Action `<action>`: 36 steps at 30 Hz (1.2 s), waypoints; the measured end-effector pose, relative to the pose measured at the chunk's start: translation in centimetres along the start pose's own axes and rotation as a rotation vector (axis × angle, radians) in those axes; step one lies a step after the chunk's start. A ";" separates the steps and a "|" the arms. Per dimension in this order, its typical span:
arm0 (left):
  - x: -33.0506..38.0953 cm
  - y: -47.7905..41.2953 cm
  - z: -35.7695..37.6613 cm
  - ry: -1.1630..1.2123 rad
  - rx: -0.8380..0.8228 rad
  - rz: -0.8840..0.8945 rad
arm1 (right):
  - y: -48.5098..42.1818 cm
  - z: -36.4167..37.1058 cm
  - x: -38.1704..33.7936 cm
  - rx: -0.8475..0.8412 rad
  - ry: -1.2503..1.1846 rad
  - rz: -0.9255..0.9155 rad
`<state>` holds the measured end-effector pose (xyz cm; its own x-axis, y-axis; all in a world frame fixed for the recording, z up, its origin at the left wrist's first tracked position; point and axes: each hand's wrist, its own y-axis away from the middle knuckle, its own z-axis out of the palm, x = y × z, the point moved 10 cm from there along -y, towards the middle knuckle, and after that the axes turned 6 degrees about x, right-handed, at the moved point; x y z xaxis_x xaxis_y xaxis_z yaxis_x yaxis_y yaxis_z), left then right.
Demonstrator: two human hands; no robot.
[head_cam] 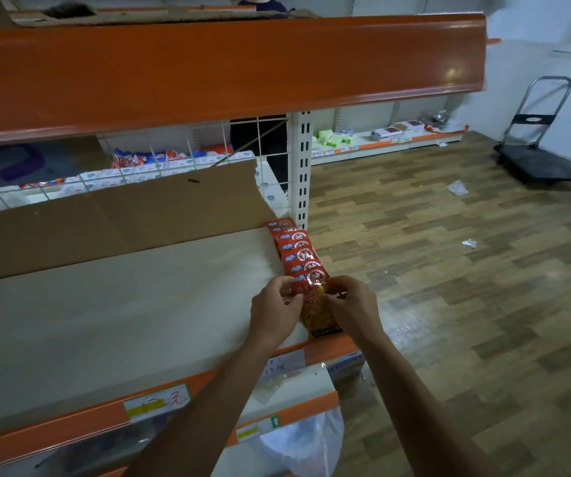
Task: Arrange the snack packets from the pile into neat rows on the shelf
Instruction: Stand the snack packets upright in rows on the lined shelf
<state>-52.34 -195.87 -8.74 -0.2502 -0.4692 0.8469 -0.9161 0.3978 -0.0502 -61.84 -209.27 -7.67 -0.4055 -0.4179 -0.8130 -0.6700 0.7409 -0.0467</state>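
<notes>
Both of your hands meet at the right-hand end of the white shelf (122, 304), close to its front edge. Your left hand (273, 309) has its fingers curled in, the tips pinching the left edge of the front packet (314, 306). Your right hand (354, 309) mirrors it, fingers bent and pinching the packet's right edge. The packet therefore sits directly between your two hands, held from both sides, with its lower end reaching the shelf's orange front strip (329, 347). Its upper end overlaps the nearest packet in the row of red snack packets (299, 251). That row runs from your fingertips away toward the rear of the shelf, each packet lapping over the one behind. It keeps to the shelf's right edge and ends just beside the perforated upright post (303, 173). A cardboard sheet (105, 218) stands along the back of the shelf, to the left of the row. Below your forearms, a clear plastic bag (304, 442) lies on the lower level. Across the wooden floor (449, 287), a hand trolley (535, 132) stands by the wall, well apart from you.
</notes>
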 end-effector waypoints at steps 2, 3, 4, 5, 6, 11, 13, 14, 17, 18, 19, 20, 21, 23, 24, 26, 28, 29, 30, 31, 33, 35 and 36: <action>-0.2 0.1 0.1 0.010 -0.009 -0.004 | 0.0 -0.1 0.0 -0.007 0.012 -0.003; -0.2 0.1 0.2 0.012 -0.014 -0.003 | 0.0 -0.2 0.0 -0.009 0.018 -0.003; -0.2 0.1 0.2 0.015 -0.017 -0.002 | 0.0 -0.3 0.0 -0.008 0.023 -0.002; -0.2 0.0 0.3 0.018 -0.019 -0.003 | -0.1 -0.4 0.1 -0.006 0.028 0.000; -0.2 0.0 0.3 0.021 -0.019 -0.003 | -0.1 -0.5 0.1 -0.005 0.034 0.000; -0.3 0.1 0.3 0.015 -0.014 -0.003 | 0.3 -0.3 -0.1 -0.030 0.042 -0.004; -0.2 0.1 0.2 0.011 -0.017 0.005 | 0.4 -0.4 -0.1 -0.029 0.033 -0.005; -0.1 0.2 0.2 0.009 -0.017 0.011 | 0.4 -0.5 -0.2 -0.027 0.027 -0.006; 0.1 0.4 0.1 -0.004 -0.013 0.022 | 0.5 -0.8 -0.1 -0.029 0.008 0.001; 0.2 0.5 0.0 -0.012 -0.011 0.026 | 0.5 -0.9 0.0 -0.028 0.002 0.006; 0.3 0.6 0.0 -0.019 -0.008 0.029 | 0.5 -1.0 0.0 -0.023 -0.004 0.010; 0.4 0.7 -0.1 -0.025 -0.006 0.032 | 0.5 -1.1 0.0 -0.014 -0.005 0.012; 0.5 0.8 -0.1 -0.030 -0.003 0.035 | 0.5 -1.3 0.0 -0.002 -0.002 0.008; 0.8 1.0 -0.3 -0.042 0.006 0.041 | 0.6 -1.6 -0.1 0.026 0.005 -0.006; 0.9 1.1 -0.3 -0.052 0.010 0.045 | 0.6 -1.7 -0.2 0.037 0.011 -0.010; 1.1 1.4 -0.3 -0.078 0.007 0.054 | 0.7 -1.8 0.0 0.038 0.035 -0.008; 1.1 1.8 -0.1 -0.112 -0.016 0.059 | 0.7 -1.7 0.3 0.004 0.047 0.004; 1.1 2.0 0.2 -0.137 -0.039 0.062 | 0.8 -1.5 0.6 -0.027 0.039 0.015; 1.0 2.2 0.5 -0.169 -0.069 0.068 | 0.9 -1.3 0.9 -0.062 0.026 0.026; 0.9 2.5 0.9 -0.206 -0.101 0.076 | 1.1 -1.1 1.2 -0.098 0.010 0.039; 0.7 3.0 1.5 -0.286 -0.150 0.096 | 1.4 -1.0 1.6 -0.161 -0.011 0.056; 0.5 3.2 1.7 -0.326 -0.164 0.102 | 1.6 -0.9 1.7 -0.204 0.004 0.051; 0.4 3.2 1.6 -0.323 -0.163 0.095 | 1.7 -0.8 1.7 -0.216 0.017 0.050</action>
<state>-55.86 -196.06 -9.44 -0.4418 -0.6380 0.6307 -0.8283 0.5601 -0.0137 -64.15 -209.20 -8.65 -0.4507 -0.3936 -0.8012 -0.7656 0.6320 0.1202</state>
